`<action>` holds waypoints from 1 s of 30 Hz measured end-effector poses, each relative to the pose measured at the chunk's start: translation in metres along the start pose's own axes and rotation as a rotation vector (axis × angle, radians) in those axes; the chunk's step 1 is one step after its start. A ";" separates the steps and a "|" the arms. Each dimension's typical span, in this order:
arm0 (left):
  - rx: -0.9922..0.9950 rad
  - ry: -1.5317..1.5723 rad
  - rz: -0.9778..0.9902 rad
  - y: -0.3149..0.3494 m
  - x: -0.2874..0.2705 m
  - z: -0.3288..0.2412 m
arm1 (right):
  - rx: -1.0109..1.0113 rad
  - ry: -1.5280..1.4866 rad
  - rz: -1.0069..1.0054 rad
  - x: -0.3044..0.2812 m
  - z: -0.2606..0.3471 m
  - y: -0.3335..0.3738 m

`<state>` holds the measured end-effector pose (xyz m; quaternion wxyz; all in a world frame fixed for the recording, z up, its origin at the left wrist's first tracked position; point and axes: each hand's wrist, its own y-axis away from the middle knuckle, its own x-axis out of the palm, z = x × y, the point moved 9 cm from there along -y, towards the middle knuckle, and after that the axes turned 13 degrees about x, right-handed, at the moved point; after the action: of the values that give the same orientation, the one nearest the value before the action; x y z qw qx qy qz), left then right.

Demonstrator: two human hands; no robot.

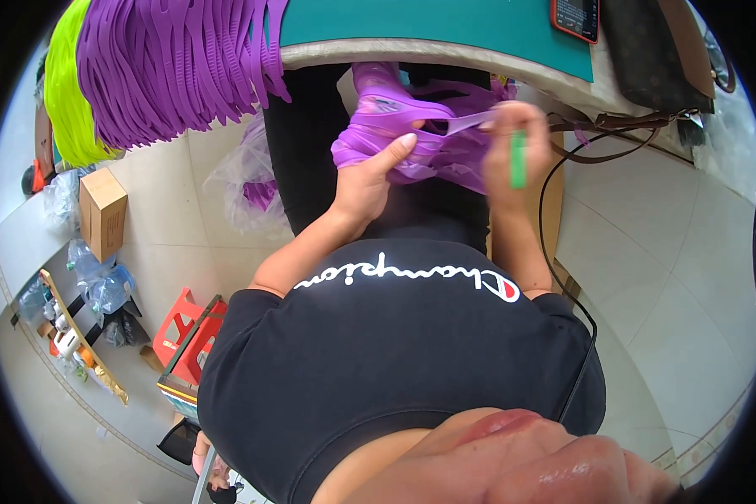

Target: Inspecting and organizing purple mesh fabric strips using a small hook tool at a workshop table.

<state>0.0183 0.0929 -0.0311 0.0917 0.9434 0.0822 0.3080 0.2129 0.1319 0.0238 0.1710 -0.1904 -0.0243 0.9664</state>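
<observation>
Over my lap, my left hand point(366, 186) grips a bundle of thin, stretchy purple rubber sheets point(378, 126), its thumb pressed on top. Cut-out gaps show in the sheets. My right hand point(517, 151), smeared by motion, has its fingers closed at the end of a purple rubber strip point(470, 123), drawn taut from the bundle. A short bright green object point(518, 160) lies against that hand; its kind is too blurred to tell. More purple rubber hangs below and behind the bundle, partly hidden by my hands.
Many purple straps point(168, 67) and lime-green straps point(65, 92) hang over the edge of the green-topped table point(428, 21). A phone point(576, 17) and a dark bag point(651, 59) lie at its right. Below are a plastic bag point(244, 181), a cardboard box point(102, 212), a red stool point(185, 332) and a black cable point(546, 227).
</observation>
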 end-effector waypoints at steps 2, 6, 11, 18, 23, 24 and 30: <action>-0.050 0.109 -0.129 -0.003 -0.016 0.008 | 0.276 -0.478 -0.240 -0.066 -0.035 -0.031; -0.085 0.192 -0.266 -0.012 -0.060 0.041 | 0.223 -0.658 -0.740 -0.307 -0.120 -0.067; -0.206 0.267 -0.391 -0.012 -0.079 0.069 | -0.089 -0.354 -1.281 -0.347 -0.032 -0.024; -0.070 0.221 -0.444 -0.026 -0.126 0.050 | -0.096 -0.441 -1.451 -0.429 -0.077 -0.017; -0.183 0.269 -0.388 -0.008 -0.101 0.049 | 0.008 0.198 -0.448 -0.285 0.014 -0.070; -0.281 0.300 -0.356 -0.005 -0.091 0.053 | 0.103 0.318 -0.222 -0.253 0.002 -0.075; -0.349 0.224 -0.073 0.001 -0.034 0.023 | -0.080 0.617 -0.053 -0.149 -0.001 -0.061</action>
<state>0.0048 0.0817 -0.0687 0.2553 0.8694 0.0715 0.4169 0.3620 0.1384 0.0830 0.1879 -0.4807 -0.0141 0.8564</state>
